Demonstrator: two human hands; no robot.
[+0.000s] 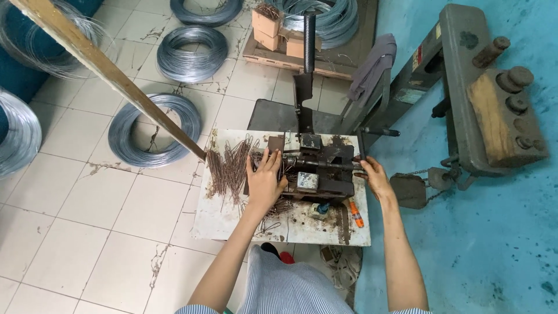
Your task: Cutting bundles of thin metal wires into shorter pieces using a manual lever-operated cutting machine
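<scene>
Sitting between both hands, the bending machine.

Both hands on rusty bending machine

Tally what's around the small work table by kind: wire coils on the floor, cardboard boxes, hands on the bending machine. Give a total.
Wire coils, whole or cut off by the frame: 6, for example one beside the table
Cardboard boxes: 3
Hands on the bending machine: 2, left hand and right hand
Total: 11
</scene>
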